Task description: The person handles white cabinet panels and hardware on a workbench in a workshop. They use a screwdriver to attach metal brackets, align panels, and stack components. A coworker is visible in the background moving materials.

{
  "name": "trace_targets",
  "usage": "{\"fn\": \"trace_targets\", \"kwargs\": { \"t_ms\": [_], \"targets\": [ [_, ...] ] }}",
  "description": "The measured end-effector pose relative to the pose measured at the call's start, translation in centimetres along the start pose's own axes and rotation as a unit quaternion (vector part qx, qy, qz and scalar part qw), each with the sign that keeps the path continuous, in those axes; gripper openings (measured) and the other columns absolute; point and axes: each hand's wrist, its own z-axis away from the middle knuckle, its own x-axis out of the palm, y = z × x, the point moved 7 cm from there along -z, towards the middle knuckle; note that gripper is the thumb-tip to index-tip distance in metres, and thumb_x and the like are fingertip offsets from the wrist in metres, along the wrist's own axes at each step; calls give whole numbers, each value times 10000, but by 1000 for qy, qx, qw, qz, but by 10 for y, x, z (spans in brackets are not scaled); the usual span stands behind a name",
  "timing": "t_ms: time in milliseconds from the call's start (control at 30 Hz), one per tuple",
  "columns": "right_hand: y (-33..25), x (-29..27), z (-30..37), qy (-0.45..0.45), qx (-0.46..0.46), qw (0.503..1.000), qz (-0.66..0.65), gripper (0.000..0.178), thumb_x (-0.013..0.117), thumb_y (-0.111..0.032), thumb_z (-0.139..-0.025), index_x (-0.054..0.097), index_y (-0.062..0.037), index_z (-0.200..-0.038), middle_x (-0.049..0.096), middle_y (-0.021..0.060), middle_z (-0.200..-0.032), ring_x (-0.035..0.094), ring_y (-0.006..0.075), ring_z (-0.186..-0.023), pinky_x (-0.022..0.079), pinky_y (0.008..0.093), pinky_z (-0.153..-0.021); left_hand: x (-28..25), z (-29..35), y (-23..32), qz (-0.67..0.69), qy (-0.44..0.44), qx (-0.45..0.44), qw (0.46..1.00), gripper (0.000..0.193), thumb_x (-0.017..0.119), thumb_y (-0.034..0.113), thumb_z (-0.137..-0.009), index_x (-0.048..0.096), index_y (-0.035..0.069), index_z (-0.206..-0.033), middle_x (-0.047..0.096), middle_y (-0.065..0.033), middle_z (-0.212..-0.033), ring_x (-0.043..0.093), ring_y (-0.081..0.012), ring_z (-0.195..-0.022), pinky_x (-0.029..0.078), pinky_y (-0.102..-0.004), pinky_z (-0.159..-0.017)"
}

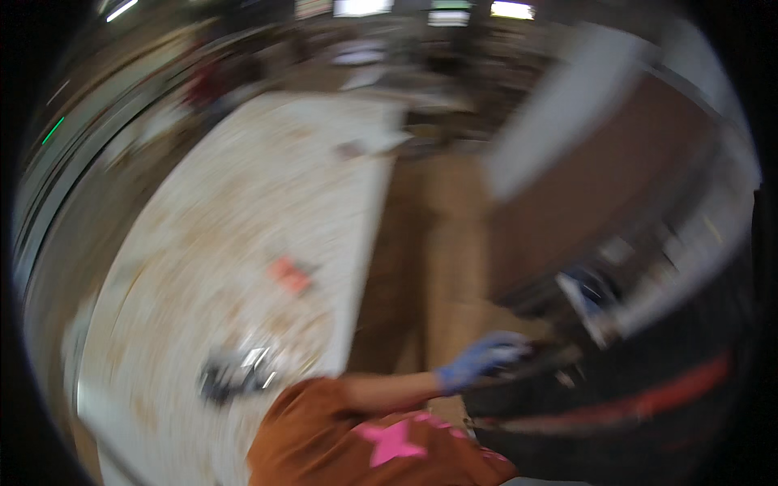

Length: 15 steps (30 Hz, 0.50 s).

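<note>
My left hand (486, 360), in a blue glove, stretches across to the right from a brown sleeve (304, 413). It is at the near edge of a dark bench or machine (592, 441), close to some small dark items there. Motion blur smears its fingers, so their grip and anything in them cannot be made out. My right hand does not show. To the left, a dark and silvery object (235, 374), possibly a tool, lies on a large pale table (219, 202) with brownish smudges. Farther along the table is a small orange-red object (289, 275).
A brown gap or floor strip (454, 243) runs between the table and the right side. There, a large dark brown panel (608, 186) lies beside a white one (567, 101). Blue and white items (592, 296) sit near the panel. Blurred clutter (438, 89) fills the back.
</note>
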Motion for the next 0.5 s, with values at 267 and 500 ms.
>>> {"fn": "trace_targets", "kwargs": {
  "t_ms": [267,500],
  "targets": [
    [86,-104,-155,171,-45,923,342,435,631,-219,-826,543,7,-1187,546,80,-875,516,144,-742,436,272,-629,21,-52,-21,97,60,-4,993,465,655,321,-827,500,151,-1231,575,-7,-1139,559,-155,-923,488,-350,-787],
    [186,-30,-165,-23,-47,928,369,400,625,-217,-845,558,0,-1174,532,61,-823,488,124,-693,410,261,-589,55,-90,-49,71,-14,75,995,447,540,290,-916,432,109,-1310,544,-49,-1225,560,-178,-1046,485,-362,-874]
  ]
}}
